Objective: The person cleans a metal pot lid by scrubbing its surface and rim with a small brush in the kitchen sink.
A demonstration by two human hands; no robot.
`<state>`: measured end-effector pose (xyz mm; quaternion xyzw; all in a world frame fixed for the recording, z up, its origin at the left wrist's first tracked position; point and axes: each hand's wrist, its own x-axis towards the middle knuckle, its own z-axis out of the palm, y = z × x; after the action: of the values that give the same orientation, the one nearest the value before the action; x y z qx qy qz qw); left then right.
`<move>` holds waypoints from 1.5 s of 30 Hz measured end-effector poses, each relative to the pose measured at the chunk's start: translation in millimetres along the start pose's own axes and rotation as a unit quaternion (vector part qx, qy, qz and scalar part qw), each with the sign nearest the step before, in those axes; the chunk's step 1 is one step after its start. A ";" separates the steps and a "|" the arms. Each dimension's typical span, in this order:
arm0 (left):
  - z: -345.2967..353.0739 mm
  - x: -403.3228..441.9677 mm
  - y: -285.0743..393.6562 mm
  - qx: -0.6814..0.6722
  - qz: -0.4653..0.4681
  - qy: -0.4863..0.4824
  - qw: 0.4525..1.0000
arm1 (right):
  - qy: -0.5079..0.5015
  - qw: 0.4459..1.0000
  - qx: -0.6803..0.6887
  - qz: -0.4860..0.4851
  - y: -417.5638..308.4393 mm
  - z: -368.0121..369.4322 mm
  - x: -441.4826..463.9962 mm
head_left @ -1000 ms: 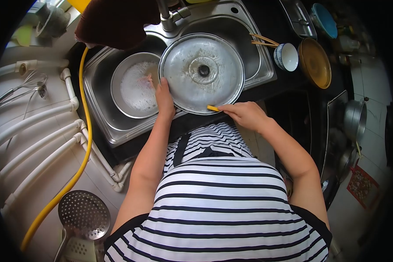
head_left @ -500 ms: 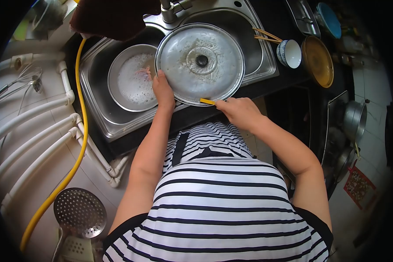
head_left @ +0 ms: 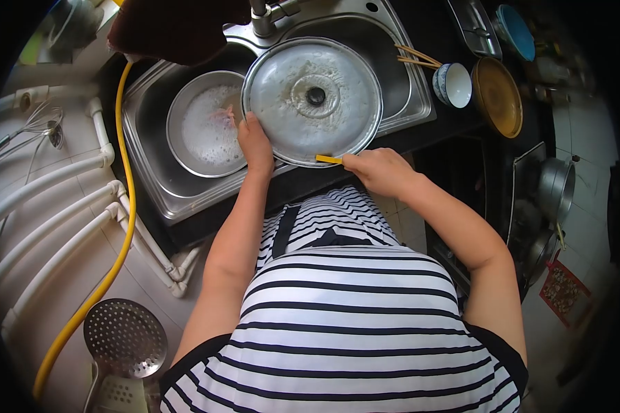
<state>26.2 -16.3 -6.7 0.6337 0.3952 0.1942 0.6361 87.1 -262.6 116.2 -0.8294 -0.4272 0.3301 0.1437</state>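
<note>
My left hand [head_left: 256, 146] grips the lower left rim of a round metal pot lid [head_left: 282, 96], thumb on top and the other fingers hidden beneath. The lid has a black knob, looks wet and streaked, and is held over the front edge of the sink. My right hand [head_left: 382, 171] is closed around a narrow yellow tool [head_left: 328, 160], whose tip meets the lid's rim at the bottom; its exact kind is unclear. Left of the lid, a metal basin [head_left: 174, 141] of foamy water holds a pinkish cloth-like thing [head_left: 222, 115].
The steel double sink [head_left: 160, 186] has a faucet [head_left: 262, 20] at the back. Right of it stand blue-patterned bowls [head_left: 455, 86], chopsticks [head_left: 419, 56] and a brown round dish [head_left: 497, 100]. A yellow hose [head_left: 122, 237] runs down the left, near a perforated skimmer [head_left: 125, 337].
My right hand has slid slightly right along the lid's rim with the yellow tool. My left hand keeps its grip on the lid. The whole view has shifted a little.
</note>
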 end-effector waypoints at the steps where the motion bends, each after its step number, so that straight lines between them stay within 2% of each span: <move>1: -1.5 1.0 -2.6 0.019 -0.021 -0.007 1.000 | 0.014 1.000 0.025 -0.011 -4.4 -1.2 2.4; 2: -0.9 2.1 -3.4 0.037 -0.041 -0.015 0.998 | 0.015 1.000 0.025 -0.011 -10.9 4.3 10.3; 3: 1.4 1.5 -1.7 0.037 -0.039 -0.015 0.998 | 0.057 0.994 0.087 -0.009 -19.0 14.4 22.0; 4: 3.7 -0.1 0.6 0.014 -0.019 -0.008 1.000 | 0.099 0.984 0.149 -0.008 -25.6 23.4 32.2; 5: 2.9 0.7 -1.1 0.003 -0.008 -0.003 1.000 | 0.099 0.984 0.149 -0.009 -29.4 29.5 42.3; 7: -1.4 4.1 -11.4 0.003 -0.018 -0.017 1.000 | 0.087 0.913 0.386 0.099 -32.6 40.0 58.5; 8: -3.2 5.4 -16.9 0.011 -0.039 -0.037 0.998 | 0.087 0.913 0.387 0.099 -31.7 43.4 59.1; 10: 4.1 -0.7 2.8 -0.004 -0.024 -0.018 1.000 | 0.017 0.867 0.474 0.153 -28.4 46.6 57.1; 11: 5.6 -1.6 4.0 -0.013 -0.016 -0.008 1.000 | 0.017 0.868 0.472 0.155 -26.7 46.6 52.9; 13: 3.5 1.2 -3.6 -0.019 -0.029 -0.017 0.999 | 0.086 0.931 0.347 0.077 -23.0 44.5 44.3; 15: 0.2 2.2 -7.5 -0.014 -0.051 -0.034 0.998 | 0.068 0.944 0.315 0.069 -20.6 32.7 32.7; 16: 1.1 1.8 -4.2 -0.006 -0.021 -0.032 0.999 | 0.051 0.956 0.282 0.062 -19.3 25.6 26.6; 18: 3.1 1.8 -2.2 0.001 0.010 -0.028 1.000 | 0.040 0.956 0.282 0.072 -18.5 20.2 21.1; 21: 1.8 3.0 -3.3 -0.022 0.008 -0.035 0.999 | 0.048 0.951 0.295 0.078 -24.1 22.3 28.7; 28: 0.0 2.0 -4.6 -0.050 -0.040 -0.049 0.997 | 0.090 0.948 0.305 0.029 -18.3 35.1 53.7; 29: 0.8 1.8 -4.2 -0.049 -0.038 -0.049 0.997 | 0.088 0.952 0.292 0.021 -9.0 30.5 45.1; 30: 0.7 2.5 -5.2 -0.051 -0.039 -0.049 0.997 | 0.044 0.964 0.259 0.047 -9.1 11.4 33.5; 33: -1.9 2.6 -8.7 -0.034 -0.052 -0.055 0.997 | 0.030 0.965 0.252 0.067 -0.5 5.1 22.3; 36: 0.8 6.0 -10.7 -0.033 -0.025 -0.051 0.998 | 0.011 0.967 0.242 0.078 -10.7 10.1 32.6; 38: -0.5 8.5 -17.4 -0.052 -0.050 -0.061 0.996 | 0.095 0.966 0.241 -0.007 -19.3 30.1 48.6; 39: -1.1 8.5 -17.1 -0.051 -0.049 -0.061 0.996 | 0.104 0.976 0.192 0.000 -27.3 31.8 55.3; 45: 1.4 5.8 -14.4 -0.054 -0.044 -0.068 0.995 | 0.095 0.984 0.149 -0.039 -11.4 24.1 34.6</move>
<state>27.1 -14.6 -22.2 0.5925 0.3675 0.1435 0.7023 78.3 -229.1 89.5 -0.8092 -0.3896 0.3036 0.3181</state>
